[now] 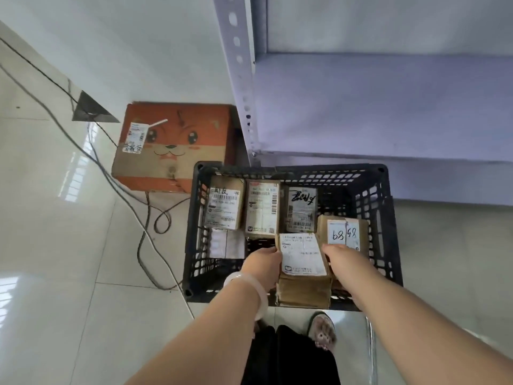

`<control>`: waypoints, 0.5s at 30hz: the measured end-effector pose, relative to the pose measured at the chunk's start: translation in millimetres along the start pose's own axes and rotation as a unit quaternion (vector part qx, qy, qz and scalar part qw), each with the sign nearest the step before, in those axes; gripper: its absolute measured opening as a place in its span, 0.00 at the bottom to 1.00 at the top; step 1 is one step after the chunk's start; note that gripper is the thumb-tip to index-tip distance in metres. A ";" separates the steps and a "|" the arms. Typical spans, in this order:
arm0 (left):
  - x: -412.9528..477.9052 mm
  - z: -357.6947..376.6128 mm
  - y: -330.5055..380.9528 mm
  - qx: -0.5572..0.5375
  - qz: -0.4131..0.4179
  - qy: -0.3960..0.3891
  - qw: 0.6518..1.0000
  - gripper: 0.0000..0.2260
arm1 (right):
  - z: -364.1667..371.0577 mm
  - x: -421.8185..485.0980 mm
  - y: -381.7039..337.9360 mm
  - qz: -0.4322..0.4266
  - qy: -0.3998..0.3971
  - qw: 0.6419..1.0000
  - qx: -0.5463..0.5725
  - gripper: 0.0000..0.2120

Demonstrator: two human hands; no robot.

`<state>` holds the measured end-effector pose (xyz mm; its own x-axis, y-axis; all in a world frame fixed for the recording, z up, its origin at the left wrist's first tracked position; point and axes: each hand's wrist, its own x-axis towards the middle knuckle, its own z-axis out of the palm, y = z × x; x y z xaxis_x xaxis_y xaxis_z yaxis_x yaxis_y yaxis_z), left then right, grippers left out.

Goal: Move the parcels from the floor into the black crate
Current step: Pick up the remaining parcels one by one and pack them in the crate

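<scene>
A black plastic crate [194, 218] stands on the tiled floor below me. Several brown cardboard parcels with white labels lie inside it; three sit side by side at the far end [261, 209], and one marked "68 48" [344, 232] is at the right. Over the crate's near part I hold another brown parcel [302, 262] with a white label on top. My left hand [263, 265] grips its left side and my right hand [341, 259] grips its right side. The fingers of both hands are hidden behind the parcel.
A large orange carton with a cartoon face [172, 145] stands on the floor left of the crate, against the wall. Cables [116, 173] trail across the tiles at the left. A grey metal shelf unit [361, 107] rises behind the crate. My sandalled foot [322, 332] is near the crate's front.
</scene>
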<state>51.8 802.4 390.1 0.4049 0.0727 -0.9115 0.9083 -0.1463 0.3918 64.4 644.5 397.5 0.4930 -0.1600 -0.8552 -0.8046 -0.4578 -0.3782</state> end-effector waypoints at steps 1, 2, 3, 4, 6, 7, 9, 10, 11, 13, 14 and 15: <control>12.8 3.4 -4.2 -0.001 -0.004 -0.006 1.000 0.11 | 2.8 9.4 0.4 0.004 -0.002 1.000 -0.002 0.12; 22.6 5.5 -6.8 -0.003 0.002 -0.006 1.000 0.11 | 6.1 18.5 2.5 0.006 -0.001 1.000 -0.004 0.13; 31.0 8.4 -10.2 0.001 0.009 -0.012 1.000 0.11 | 9.9 26.0 5.5 0.004 0.002 1.000 -0.003 0.15; 37.2 10.7 -14.8 0.012 0.013 -0.028 0.999 0.13 | 13.5 32.7 9.8 0.004 0.009 1.000 -0.003 0.17; 49.5 16.5 -23.4 0.029 0.026 -0.041 0.998 0.17 | 20.6 41.9 22.0 0.023 0.030 0.999 0.020 0.20; 53.8 18.0 -27.2 0.037 0.036 -0.033 0.998 0.19 | 23.4 43.9 27.9 0.026 0.039 0.998 0.042 0.21; 59.2 21.4 -32.5 0.046 0.050 -0.004 0.998 0.22 | 27.5 47.6 38.4 0.016 0.064 0.995 0.077 0.21; 61.3 23.8 -34.0 0.042 0.050 0.001 0.998 0.22 | 29.0 49.8 42.8 0.009 0.079 0.993 0.085 0.21; 64.0 26.1 -35.1 0.025 0.045 -0.002 0.999 0.22 | 30.8 51.1 46.3 0.002 0.092 0.992 0.090 0.20; 66.2 29.5 -36.9 -0.014 0.028 -0.014 0.999 0.23 | 35.1 51.1 48.9 -0.008 0.110 0.990 0.092 0.20; 66.4 29.9 -36.7 -0.022 0.026 -0.017 0.999 0.23 | 37.8 50.7 49.0 -0.013 0.111 0.990 0.091 0.20; 67.2 29.9 -36.3 -0.020 0.031 -0.021 0.999 0.23 | 40.2 49.8 48.3 -0.017 0.106 0.990 0.090 0.21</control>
<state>43.0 783.1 310.9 0.4567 0.0230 -0.8893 0.8854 -0.1088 0.4519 36.8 649.6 322.4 0.5636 -0.3362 -0.7546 -0.8230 -0.3066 -0.4781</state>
